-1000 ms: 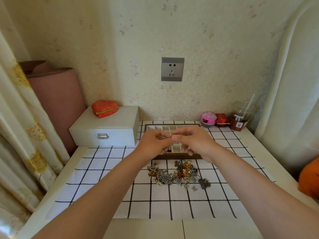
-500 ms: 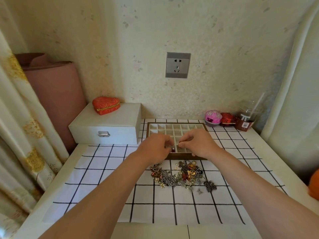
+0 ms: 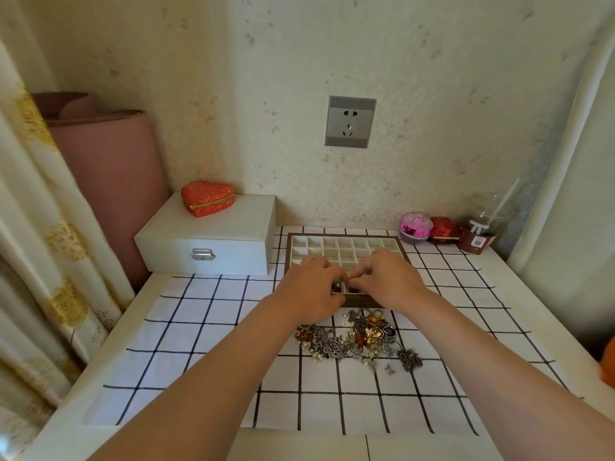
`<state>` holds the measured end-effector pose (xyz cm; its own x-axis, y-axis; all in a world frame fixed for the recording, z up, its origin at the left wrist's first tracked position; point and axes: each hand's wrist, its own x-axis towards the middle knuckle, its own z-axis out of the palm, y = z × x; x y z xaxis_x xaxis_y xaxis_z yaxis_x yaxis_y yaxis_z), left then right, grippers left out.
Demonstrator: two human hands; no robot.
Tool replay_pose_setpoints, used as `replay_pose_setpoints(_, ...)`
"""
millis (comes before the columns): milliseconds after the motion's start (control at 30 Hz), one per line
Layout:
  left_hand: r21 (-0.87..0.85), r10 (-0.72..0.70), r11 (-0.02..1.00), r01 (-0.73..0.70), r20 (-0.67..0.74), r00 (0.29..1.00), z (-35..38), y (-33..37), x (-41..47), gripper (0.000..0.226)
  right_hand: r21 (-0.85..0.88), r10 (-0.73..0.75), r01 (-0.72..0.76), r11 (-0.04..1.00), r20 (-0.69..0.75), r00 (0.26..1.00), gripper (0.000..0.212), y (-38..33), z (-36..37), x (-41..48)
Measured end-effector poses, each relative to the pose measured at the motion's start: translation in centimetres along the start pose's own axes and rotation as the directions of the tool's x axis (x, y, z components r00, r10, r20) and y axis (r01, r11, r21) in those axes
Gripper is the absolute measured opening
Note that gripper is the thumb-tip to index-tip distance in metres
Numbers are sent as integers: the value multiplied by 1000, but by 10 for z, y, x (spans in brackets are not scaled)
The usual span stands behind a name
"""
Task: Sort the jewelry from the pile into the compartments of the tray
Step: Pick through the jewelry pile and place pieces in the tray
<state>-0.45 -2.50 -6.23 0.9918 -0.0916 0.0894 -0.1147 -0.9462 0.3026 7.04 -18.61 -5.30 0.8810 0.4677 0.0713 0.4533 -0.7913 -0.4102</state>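
tangled pile of silver, gold and red metal jewelry | heaped, lower centre | brown-framed cream grid tray | flat, centre, just above pile

No legible text; the plastic cup label bears only a QR code.

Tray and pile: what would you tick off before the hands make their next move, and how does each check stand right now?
1. Tray lies flat on the grid cloth: ok.
2. Free compartments: the back rows look empty: ok.
3. Left hand and right hand meet over the tray's front row: ok.
4. A piece pinched between the fingertips: cannot tell, too small and hidden.
5. Which compartment lies under the fingertips: cannot tell, the hands cover it.
6. Jewelry pile all sorted: not ok, a tangled heap lies just in front of the tray.
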Motion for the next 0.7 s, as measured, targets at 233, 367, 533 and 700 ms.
replay_pose_setpoints(233,67,14,998,-20,83,996,1,2,-2,51,-6,20,-20,1000,112,994,25,-1,-10,-5)
replay_pose_setpoints(367,25,15,1000,-17,60,998,0,-1,-4,48,96,-24,7,995,170,985,41,2,-11,-9)
replay_pose_setpoints(533,-73,57,995,-62,-64,996,-6,2,-11,25,132,-130,111,985,144,981,39,2,-19,-21)
replay_pose_setpoints(700,-165,59,985,-45,78,995,-9,13,-24,6,156,-164,123,980,287,944,24,-2,-27,-42)
